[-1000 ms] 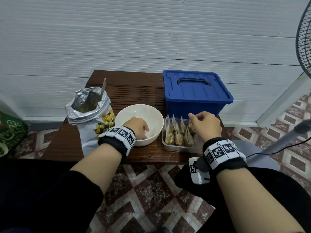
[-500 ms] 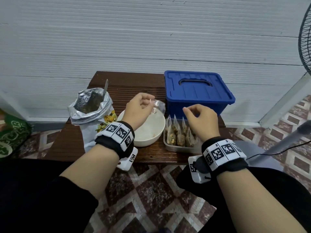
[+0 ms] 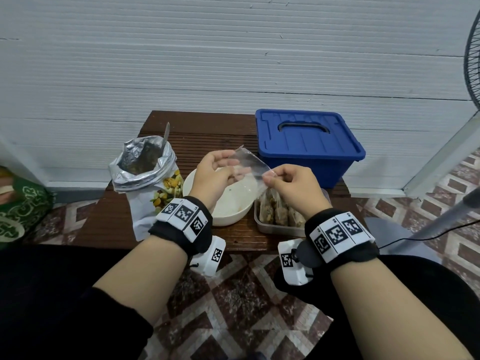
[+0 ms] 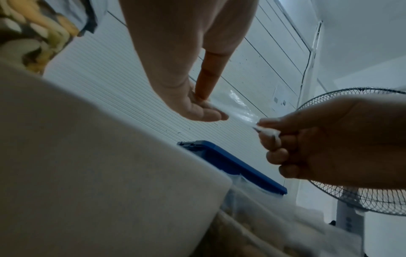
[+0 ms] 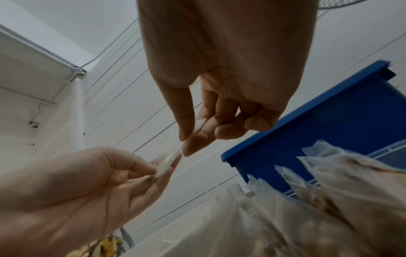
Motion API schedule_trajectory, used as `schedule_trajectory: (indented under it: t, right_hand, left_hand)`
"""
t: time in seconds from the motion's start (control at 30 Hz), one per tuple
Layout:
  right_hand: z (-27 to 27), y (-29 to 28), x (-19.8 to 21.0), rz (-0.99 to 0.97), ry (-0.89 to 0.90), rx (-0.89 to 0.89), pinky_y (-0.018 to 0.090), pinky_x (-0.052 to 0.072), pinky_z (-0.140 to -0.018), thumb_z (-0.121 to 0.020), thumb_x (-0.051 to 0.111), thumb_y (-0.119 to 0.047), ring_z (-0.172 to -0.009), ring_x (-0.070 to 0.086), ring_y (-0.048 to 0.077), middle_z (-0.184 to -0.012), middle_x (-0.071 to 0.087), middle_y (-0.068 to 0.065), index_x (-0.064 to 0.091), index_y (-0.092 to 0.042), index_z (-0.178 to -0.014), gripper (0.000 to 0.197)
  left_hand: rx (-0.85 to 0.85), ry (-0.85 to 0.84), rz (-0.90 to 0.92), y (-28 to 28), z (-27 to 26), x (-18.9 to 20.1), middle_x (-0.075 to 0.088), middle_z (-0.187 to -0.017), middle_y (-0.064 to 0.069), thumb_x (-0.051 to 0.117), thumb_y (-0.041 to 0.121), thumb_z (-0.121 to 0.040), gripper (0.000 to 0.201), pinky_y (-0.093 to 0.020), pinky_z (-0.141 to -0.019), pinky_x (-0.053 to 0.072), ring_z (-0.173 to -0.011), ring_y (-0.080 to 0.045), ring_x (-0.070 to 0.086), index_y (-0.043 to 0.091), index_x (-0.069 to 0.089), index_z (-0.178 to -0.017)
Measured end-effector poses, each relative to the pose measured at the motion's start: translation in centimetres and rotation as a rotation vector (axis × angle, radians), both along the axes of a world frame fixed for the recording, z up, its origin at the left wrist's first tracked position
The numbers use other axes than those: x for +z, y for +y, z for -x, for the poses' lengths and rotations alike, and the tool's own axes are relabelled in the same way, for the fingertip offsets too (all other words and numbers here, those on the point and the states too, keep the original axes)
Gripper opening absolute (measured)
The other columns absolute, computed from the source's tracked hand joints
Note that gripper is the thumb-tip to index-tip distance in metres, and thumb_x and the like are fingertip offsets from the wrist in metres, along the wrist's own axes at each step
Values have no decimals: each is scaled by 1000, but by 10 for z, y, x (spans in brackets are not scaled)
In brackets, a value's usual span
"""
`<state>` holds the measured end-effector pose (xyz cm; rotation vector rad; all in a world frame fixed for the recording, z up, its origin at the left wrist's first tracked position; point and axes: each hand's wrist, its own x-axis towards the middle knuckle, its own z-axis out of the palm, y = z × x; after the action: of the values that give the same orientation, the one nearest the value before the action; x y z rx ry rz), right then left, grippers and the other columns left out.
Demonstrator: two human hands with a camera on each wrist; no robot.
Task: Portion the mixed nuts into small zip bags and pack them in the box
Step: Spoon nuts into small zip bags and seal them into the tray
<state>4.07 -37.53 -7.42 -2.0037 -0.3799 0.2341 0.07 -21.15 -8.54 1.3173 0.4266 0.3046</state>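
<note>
White panelled wall behind the bench [image 3: 241, 131]; your hands, left hand [image 3: 213, 175] and right hand [image 3: 291, 188], pinch an empty zip bag [image 3: 246, 162] over the bowl [image 3: 233, 219]. Several filled bags [image 3: 275, 211] stand in the clear tray [image 3: 280, 229]; the blue box [image 3: 309, 144] is lidded, so packing remains.

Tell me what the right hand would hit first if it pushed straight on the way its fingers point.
The right hand points left, pinching the empty zip bag. It would probably meet the left hand gripping the bag's other end, though depth is uncertain.
</note>
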Motion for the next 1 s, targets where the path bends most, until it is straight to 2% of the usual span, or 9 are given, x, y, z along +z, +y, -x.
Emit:
schedule_trajectory:
  t: [0.07, 0.13, 0.27, 0.4, 0.53, 0.7, 0.83, 0.93, 1.0]
  right_hand:
    - [-2, -2, 0, -27, 10, -22, 17, 49, -70, -87, 67, -16, -78, 65, 12, -81, 69, 3, 68, -20, -98, 12]
    - [-2, -3, 0, -26, 7, -25, 14, 45, -66, -86, 69, -14, -71, 62, 8, -72, 65, 0, 59, -21, -109, 26]
    - [-2, -5, 0, 10, -14, 9, 18, 45, -69, -81, 73, -11, -70, 63, 9, -73, 67, 2, 45, -24, -120, 50]
    - [-1, -4, 2, 51, -1, 70, 14, 45, -69, -77, 75, -10, -70, 64, 5, -72, 68, 1, 38, -24, -129, 65]
    - [-1, -3, 2, 44, 14, 98, 16, 46, -70, -77, 76, -11, -67, 63, 2, -71, 67, 1, 35, -23, -134, 71]
    - [0, -3, 3, -21, 35, 92, 14, 41, -66, -86, 68, -24, -63, 60, -5, -69, 66, -4, 42, -23, -128, 49]
    - [1, -6, 8, -79, 64, 76, 5, 42, -64, -88, 65, -16, -79, 66, 8, -83, 72, 8, 48, -20, -124, 39]
    - [3, -6, 10, -133, 69, 94, 18, 45, -77, -84, 69, -15, -81, 68, 10, -80, 72, 4, 50, -19, -121, 42]
    - [3, -6, 9, -152, 78, 95, 34, 51, -79, -84, 71, -18, -83, 69, 21, -76, 73, 2, 52, -19, -119, 40]
  left_hand:
    - [16, 27, -151, 2, 0, -6, 62, -107, 0, 61, -8, -84, 39, -23, -82, 54, -104, -18, 63, 14, 55, -116]
    - [-36, -18, -473, 5, 2, -12, 56, -123, 7, 68, 0, -82, 53, -19, -92, 45, -115, -9, 52, 23, 49, -126]
    - [-374, -212, -1129, 13, 5, -18, 43, -143, 13, 80, 36, -68, 81, -35, -114, 25, -135, -8, 33, 31, 42, -140]
    - [-526, -214, -1333, 11, 3, -20, 43, -145, 16, 82, 48, -66, 88, -41, -115, 17, -142, -11, 25, 36, 39, -142]
    - [-498, -205, -1340, 9, 4, -17, 54, -134, 14, 79, 52, -68, 76, -44, -111, 23, -133, -11, 37, 39, 47, -136]
    - [-405, -211, -1181, 10, 5, -15, 60, -113, 24, 77, 60, -62, 62, -47, -104, 35, -114, -2, 52, 40, 57, -118]
    - [-329, -228, -1065, 11, 7, -13, 60, -99, 29, 73, 67, -57, 66, -42, -100, 42, -105, 3, 54, 40, 58, -115]
    - [-353, -213, -1055, 10, 8, -12, 58, -101, 31, 77, 68, -53, 81, -41, -103, 41, -108, 1, 54, 34, 58, -124]
    - [-359, -191, -1028, 9, 8, -11, 60, -103, 26, 82, 60, -53, 79, -36, -103, 42, -108, 2, 55, 31, 59, -123]
